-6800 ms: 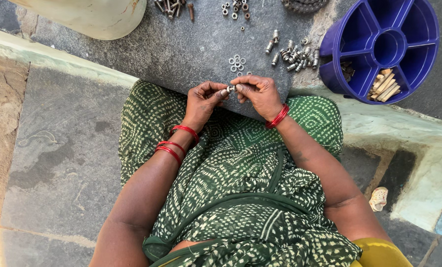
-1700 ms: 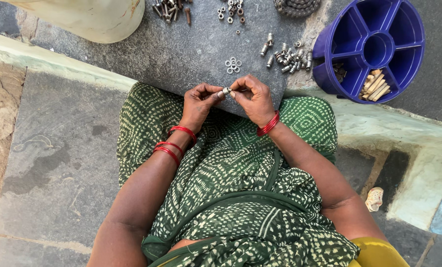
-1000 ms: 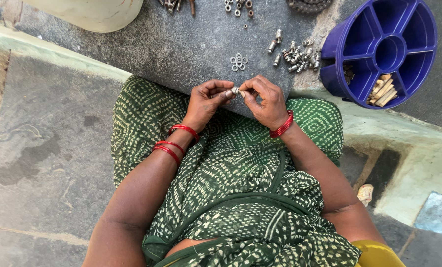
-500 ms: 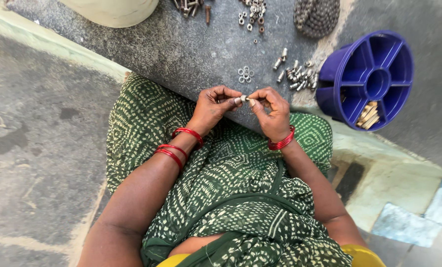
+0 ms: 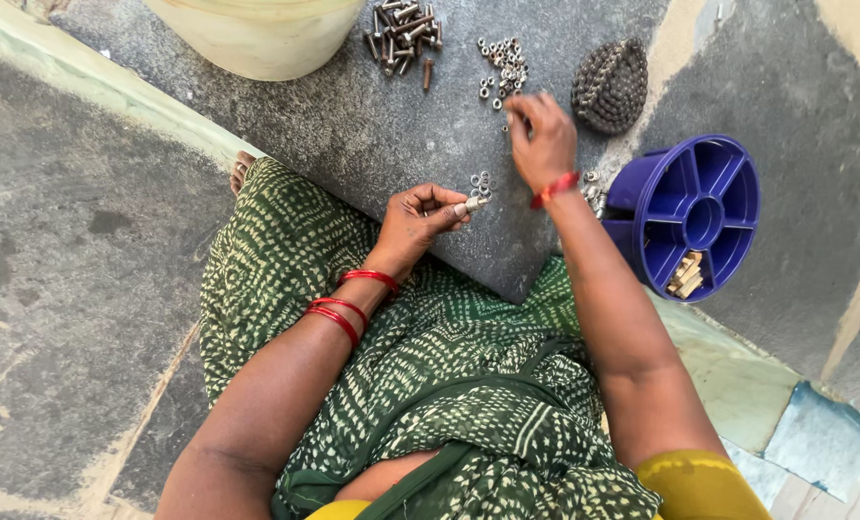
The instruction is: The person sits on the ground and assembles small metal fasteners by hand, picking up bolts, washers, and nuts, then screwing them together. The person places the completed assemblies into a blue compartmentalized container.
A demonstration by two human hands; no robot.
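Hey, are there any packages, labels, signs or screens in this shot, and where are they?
No labels, signs or screens in view.
Containers only:
Round blue plastic divided tray, at the right, beside the right hand.
Cream plastic bucket, top left, cut off by the frame.

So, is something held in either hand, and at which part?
The left hand pinches a small metal bolt by one end, between its fingertips. The right hand reaches to the nuts; whether it holds any cannot be told.
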